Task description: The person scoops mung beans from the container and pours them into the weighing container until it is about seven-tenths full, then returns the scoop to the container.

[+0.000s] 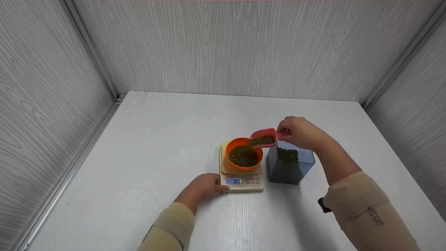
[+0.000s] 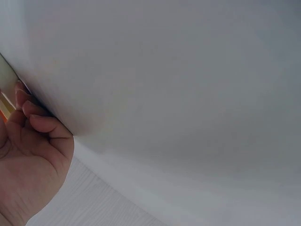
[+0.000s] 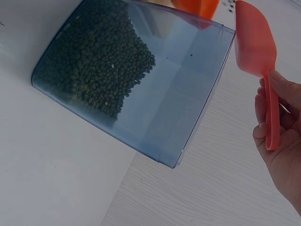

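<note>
A red scoop is pinched by its thin handle in the right hand and held tilted over the orange bowl, with small green beans spilling from its mouth. The scoop is judged light, stiff plastic; the narrow handle is the natural place to hold it, and a loose load of beans can be shed at the least extra tilt. The bowl stands on a scale, whose lit display reads 380. The left hand is laid against the scale's near left corner, fingers curled at its edge, steadying it. Just to the right of the scale stands a clear, dark-tinted container, partly filled with beans; it is judged rigid, smooth-walled and heavier than the scoop. All rests on a white surface. On the right sleeve some print is seen, too small to be read with certainty.
</note>
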